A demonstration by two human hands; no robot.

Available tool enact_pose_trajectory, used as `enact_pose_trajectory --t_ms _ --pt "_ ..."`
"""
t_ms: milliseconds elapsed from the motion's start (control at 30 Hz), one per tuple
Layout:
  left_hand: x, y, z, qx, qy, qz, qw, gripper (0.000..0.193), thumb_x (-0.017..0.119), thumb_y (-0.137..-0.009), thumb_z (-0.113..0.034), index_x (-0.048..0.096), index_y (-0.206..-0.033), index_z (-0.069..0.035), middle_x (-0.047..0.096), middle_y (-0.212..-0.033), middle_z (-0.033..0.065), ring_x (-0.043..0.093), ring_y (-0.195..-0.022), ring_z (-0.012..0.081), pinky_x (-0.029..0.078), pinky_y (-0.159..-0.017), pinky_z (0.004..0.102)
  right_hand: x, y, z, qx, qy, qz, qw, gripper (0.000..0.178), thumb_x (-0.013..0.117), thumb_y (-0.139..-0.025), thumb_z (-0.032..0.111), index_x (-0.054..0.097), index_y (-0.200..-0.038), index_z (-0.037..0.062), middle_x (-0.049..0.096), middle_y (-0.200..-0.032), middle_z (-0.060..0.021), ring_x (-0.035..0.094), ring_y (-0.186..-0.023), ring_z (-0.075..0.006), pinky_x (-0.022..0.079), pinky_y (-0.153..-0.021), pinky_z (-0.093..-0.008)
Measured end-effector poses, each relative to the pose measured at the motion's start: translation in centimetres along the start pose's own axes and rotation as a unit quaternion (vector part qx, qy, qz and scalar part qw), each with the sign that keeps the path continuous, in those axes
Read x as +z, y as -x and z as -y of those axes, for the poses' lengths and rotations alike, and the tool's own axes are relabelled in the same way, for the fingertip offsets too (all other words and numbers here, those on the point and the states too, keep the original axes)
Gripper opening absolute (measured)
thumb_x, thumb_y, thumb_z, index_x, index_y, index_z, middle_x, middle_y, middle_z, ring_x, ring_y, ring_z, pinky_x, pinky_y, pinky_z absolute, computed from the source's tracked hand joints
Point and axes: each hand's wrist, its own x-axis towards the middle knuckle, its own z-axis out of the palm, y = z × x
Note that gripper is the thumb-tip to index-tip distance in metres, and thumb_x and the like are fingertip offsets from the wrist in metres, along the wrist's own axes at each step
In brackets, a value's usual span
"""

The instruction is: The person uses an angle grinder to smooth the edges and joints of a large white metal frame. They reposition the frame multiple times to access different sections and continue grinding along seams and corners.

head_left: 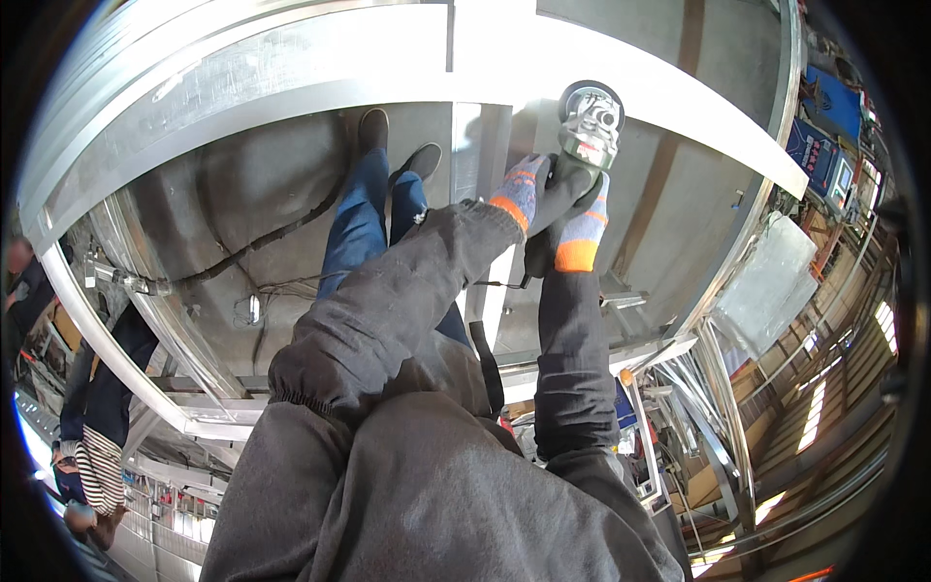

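An angle grinder (591, 144) with a green-and-silver head and a dark body is held out ahead of me, over the bright metal beam (669, 107) of a large frame. Its round guard and disc end lie against or just above the beam; I cannot tell which. My left hand (527, 182), in a grey-purple glove with an orange cuff, closes on the left side of the grinder's body. On the right side of the body, farther back, my right hand (586, 225) grips it in a matching glove. The fingers of both hands are partly hidden.
Metal cross-members (482, 145) join the frame, and my legs (354, 218) stand inside it. A dark cable (262, 247) trails over the floor at left. To the right are a blue machine (819, 160) and a plastic-wrapped slab (766, 281). Another person (102, 470) stands at lower left.
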Motion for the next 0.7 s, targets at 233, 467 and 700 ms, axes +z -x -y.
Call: enact_pose_trajectory --t_ms 233,467,700 --pt "0.3 1.1 0.6 -0.019 0.079 -0.066 0.995 0.063 0.066 -0.085 -0.054 0.063 -0.114 0.001 0.063 -0.114 0.0235 0.061 -0.108 0.0378 0.05 -0.093 0.0446 0.1 0.0 0.8 0.009 -0.095 0.063 0.993 0.058 0.075 -0.082 0.03 0.045 -0.125 0.006 0.07 -0.105 -0.0149 0.069 -0.096 -0.027 0.053 -0.083 -0.0382" --pt "0.8 0.8 2.6 0.006 0.028 -0.077 0.997 0.046 0.062 -0.096 -0.038 0.061 -0.12 0.001 0.067 -0.114 0.0192 0.064 -0.107 0.0273 0.05 -0.092 0.0381 0.7 -0.1 0.8 0.011 -0.083 0.046 0.995 0.057 0.076 -0.081 0.03 0.047 -0.123 0.0053 0.07 -0.104 -0.017 0.069 -0.095 -0.0276 0.053 -0.082 -0.0382" --pt "1.0 0.0 2.7 0.0 0.103 -0.089 0.991 0.044 0.065 -0.092 -0.038 0.063 -0.112 0.001 0.066 -0.112 0.0208 0.064 -0.104 0.0327 0.051 -0.089 0.0404 0.5 -0.5 1.1 -0.019 -0.084 0.05 0.995 0.056 0.077 -0.08 0.029 0.047 -0.123 0.006 0.07 -0.103 -0.0173 0.07 -0.097 -0.0303 0.053 -0.083 -0.0389"
